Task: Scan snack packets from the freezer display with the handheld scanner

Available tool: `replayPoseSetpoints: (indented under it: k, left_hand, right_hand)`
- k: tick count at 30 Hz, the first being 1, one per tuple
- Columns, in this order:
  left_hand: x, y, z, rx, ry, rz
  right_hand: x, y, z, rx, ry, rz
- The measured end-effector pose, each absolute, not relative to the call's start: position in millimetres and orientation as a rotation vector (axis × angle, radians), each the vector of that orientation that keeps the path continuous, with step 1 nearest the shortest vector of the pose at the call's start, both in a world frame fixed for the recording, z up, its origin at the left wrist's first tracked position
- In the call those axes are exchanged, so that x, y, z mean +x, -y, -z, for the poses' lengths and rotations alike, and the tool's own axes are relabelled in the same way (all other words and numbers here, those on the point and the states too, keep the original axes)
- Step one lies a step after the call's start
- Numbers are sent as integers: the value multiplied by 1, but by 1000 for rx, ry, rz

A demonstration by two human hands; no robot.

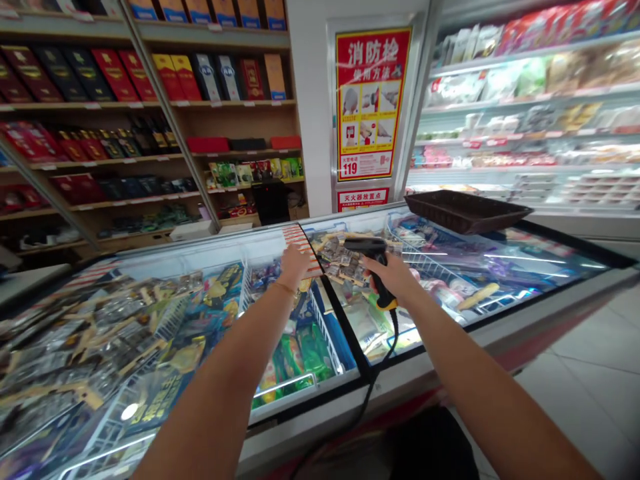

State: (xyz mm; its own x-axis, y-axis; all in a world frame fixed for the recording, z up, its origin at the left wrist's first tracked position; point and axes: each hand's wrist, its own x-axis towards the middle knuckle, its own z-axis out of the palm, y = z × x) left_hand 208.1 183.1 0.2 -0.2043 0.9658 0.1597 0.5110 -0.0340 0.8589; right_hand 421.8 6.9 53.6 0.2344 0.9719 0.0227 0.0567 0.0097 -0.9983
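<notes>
My right hand is wrapped around the grip of a black barcode scanner with a yellow base. Its head points left, and its cable hangs down over the front edge of the freezer. At the red-and-white striped edge of a sliding glass freezer lid, the fingers of my left hand are curled on the stripes; the fingertips are partly blurred. Under the glass below that hand lie green packages in a white wire basket. Packaged ice creams lie beneath the scanner.
A dark brown plastic tray rests on the freezer's right end. More packaged goods fill the left section. Shelves of boxed bottles stand behind at left, a red fire-hydrant notice hangs mid-wall, and a lit refrigerated shelf is at right.
</notes>
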Motion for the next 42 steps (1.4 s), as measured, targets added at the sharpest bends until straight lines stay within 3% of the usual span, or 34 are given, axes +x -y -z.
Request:
replayPoseSetpoints:
  k: [7,13,22,26,35,42]
  left_hand:
    - [62,-149,6,1517,-2431,-1024]
    - [-17,-132,25,1487,-2558,-974]
    - [8,-105,16,1526,-2561,-964]
    - [9,-100,19,1365,-2637,-1099]
    - [-5,-112,27,1530,-2456,-916]
    - [4,-123,30,1400,-1956,-1498]
  right_hand:
    - [336,-20,-57,-1242,1181,-1153]
    - [274,-34,-50,-1156,1264,-1244]
    - [268,-35,-9,-1199,1169,-1369]
    - [270,-28,-10,-1197,1203,-1361]
    - [266,-23,-11,-1211,1291,-1338]
    - [266,-24,-8,-1218,1317,-1287]
